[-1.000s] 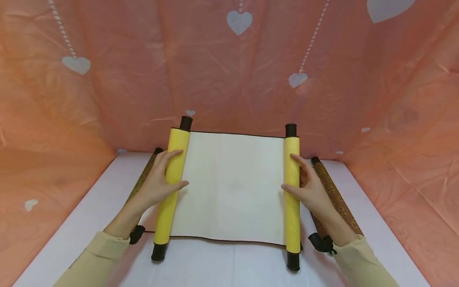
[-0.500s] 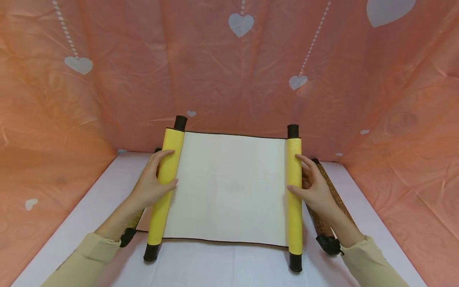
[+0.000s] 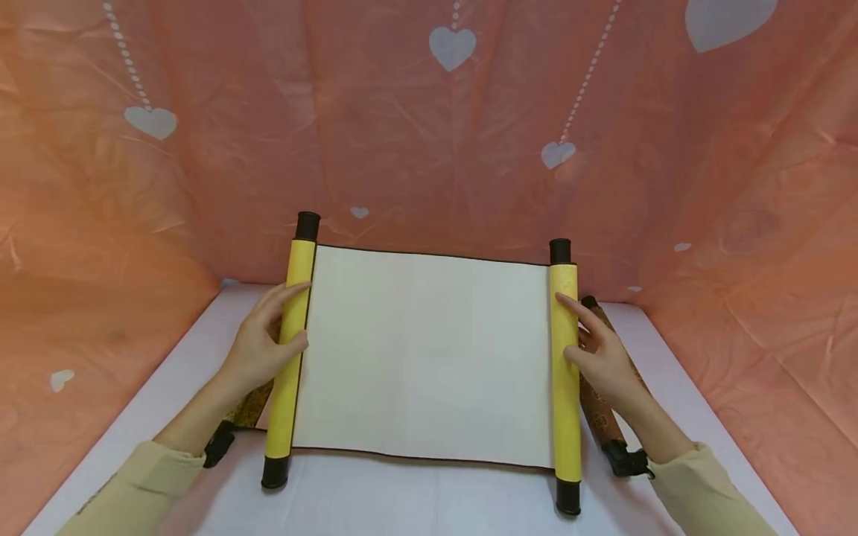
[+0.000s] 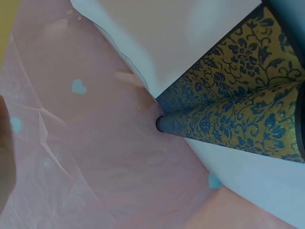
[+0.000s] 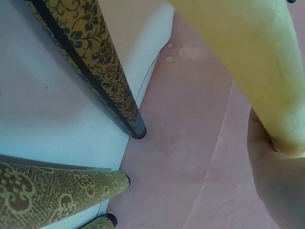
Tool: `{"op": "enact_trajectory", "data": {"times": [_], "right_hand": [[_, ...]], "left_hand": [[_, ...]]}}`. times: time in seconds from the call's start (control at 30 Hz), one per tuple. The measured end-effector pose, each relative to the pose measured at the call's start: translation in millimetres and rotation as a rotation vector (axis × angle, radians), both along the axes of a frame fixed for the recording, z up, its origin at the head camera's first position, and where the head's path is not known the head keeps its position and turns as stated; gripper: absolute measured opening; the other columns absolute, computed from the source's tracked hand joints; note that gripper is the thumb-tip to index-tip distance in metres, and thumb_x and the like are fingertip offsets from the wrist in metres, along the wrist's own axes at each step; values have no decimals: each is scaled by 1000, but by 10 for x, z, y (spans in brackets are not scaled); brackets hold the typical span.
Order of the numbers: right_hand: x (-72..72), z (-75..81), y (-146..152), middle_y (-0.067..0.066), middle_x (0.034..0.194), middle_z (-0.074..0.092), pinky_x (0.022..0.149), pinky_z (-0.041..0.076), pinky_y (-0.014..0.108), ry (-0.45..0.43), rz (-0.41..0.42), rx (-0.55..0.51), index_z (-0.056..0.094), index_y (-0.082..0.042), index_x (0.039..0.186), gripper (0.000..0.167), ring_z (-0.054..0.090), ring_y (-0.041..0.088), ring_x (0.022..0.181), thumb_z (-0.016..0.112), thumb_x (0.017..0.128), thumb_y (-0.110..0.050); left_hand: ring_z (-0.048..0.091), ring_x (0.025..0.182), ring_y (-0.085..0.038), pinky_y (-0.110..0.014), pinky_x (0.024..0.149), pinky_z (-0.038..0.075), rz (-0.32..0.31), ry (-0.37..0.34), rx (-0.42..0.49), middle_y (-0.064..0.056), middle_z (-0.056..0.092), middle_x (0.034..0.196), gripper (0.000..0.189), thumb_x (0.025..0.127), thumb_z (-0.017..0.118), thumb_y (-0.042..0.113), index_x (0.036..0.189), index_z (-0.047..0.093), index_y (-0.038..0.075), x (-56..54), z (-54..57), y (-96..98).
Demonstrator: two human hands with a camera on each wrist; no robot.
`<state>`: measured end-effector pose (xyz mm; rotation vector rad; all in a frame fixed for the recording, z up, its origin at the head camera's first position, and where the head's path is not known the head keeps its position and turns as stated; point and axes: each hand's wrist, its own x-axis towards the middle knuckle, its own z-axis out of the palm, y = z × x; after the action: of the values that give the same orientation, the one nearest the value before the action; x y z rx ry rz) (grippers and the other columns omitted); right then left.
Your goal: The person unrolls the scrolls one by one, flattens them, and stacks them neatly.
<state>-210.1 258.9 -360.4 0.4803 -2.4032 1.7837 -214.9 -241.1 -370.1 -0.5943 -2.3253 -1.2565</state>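
A scroll with a blank white sheet (image 3: 429,357) is spread between two yellow rollers with black end caps. My left hand (image 3: 258,350) grips the left roller (image 3: 284,402), thumb on the near face and fingers over the top. The right roller (image 3: 567,432) is held by my right hand (image 3: 603,361), its thumb and index finger on the yellow surface. In the right wrist view this yellow roller (image 5: 257,62) crosses above the hand (image 5: 281,181). Behind the scroll, another one with a blue-and-gold floral border (image 4: 238,119) lies on the table, partly covered.
Brown patterned rolls lie at the right, one beside my right forearm (image 3: 603,420) and one seen in the right wrist view (image 5: 62,191). The white tabletop (image 3: 375,499) ends against a pink sheet (image 3: 429,164) printed with pale hearts, which rises at the back and sides.
Both hands have moved apart, the left one leftward and the right one slightly rightward. More white sheet shows between the rollers, and the left roller looks thinner and more upright.
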Motion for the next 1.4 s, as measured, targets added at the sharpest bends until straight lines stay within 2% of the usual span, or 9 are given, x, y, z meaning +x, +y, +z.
{"op": "enact_trajectory", "data": {"times": [0.13,0.23,0.37,0.6,0.83,1.0,1.1,1.23,1.4], "right_hand": [[-9,-23,-8,16,167,21,78,53,24,-17,-41,48,35,-20,164,80,46,32,131,66,95,7],[-31,-51,-18,16,165,22,79,55,24,-26,-73,96,36,-21,163,86,47,40,128,79,91,-1],[-55,-70,-16,19,158,28,79,56,27,19,-75,125,34,-17,162,88,49,40,121,79,89,2],[-68,-57,91,26,146,48,76,57,26,88,-71,188,34,-19,163,85,56,20,108,78,92,-2],[-63,-55,217,19,153,44,82,56,20,130,-25,147,36,-15,162,83,58,0,113,75,92,5],[-38,-46,274,17,162,37,88,54,16,122,-4,119,37,-9,162,77,49,-7,127,68,94,10],[-29,-30,285,20,164,33,86,51,14,103,-3,105,37,-10,162,75,44,-4,133,59,94,13],[-29,-10,277,20,167,30,85,47,14,81,-5,85,36,-10,163,76,41,-1,137,53,93,15],[-24,-6,260,18,168,26,89,49,12,20,-51,96,35,-16,164,79,40,23,145,71,96,1]], "left_hand": [[50,98,-12,-19,73,47,25,-2,-9,-14,43,154,72,89,68,-10,155,50,14,22,12,8],[50,101,-12,-17,75,47,38,-1,-17,-12,46,151,72,88,74,-7,153,51,15,19,17,22],[53,95,-13,-17,74,46,64,-12,-54,-11,48,149,75,86,84,4,152,52,17,10,26,38],[50,83,-25,-25,59,45,113,-75,-78,-13,52,132,75,88,83,5,153,49,20,41,55,-20],[49,110,-19,-8,82,43,103,-23,-78,-16,42,153,71,89,79,-1,153,50,12,57,52,-127],[48,107,-9,-8,79,43,85,-26,-61,-20,40,154,63,91,69,-6,150,54,9,77,47,-193],[47,109,-14,-12,76,42,93,-30,-67,-21,40,155,62,91,63,-8,150,55,10,83,51,-213],[48,125,-34,-11,81,39,102,-50,-81,-21,41,155,64,92,65,-6,152,52,11,79,48,-223],[49,129,-41,-7,86,39,95,-72,-97,-21,42,154,72,88,83,5,152,51,11,51,28,-223]]}}
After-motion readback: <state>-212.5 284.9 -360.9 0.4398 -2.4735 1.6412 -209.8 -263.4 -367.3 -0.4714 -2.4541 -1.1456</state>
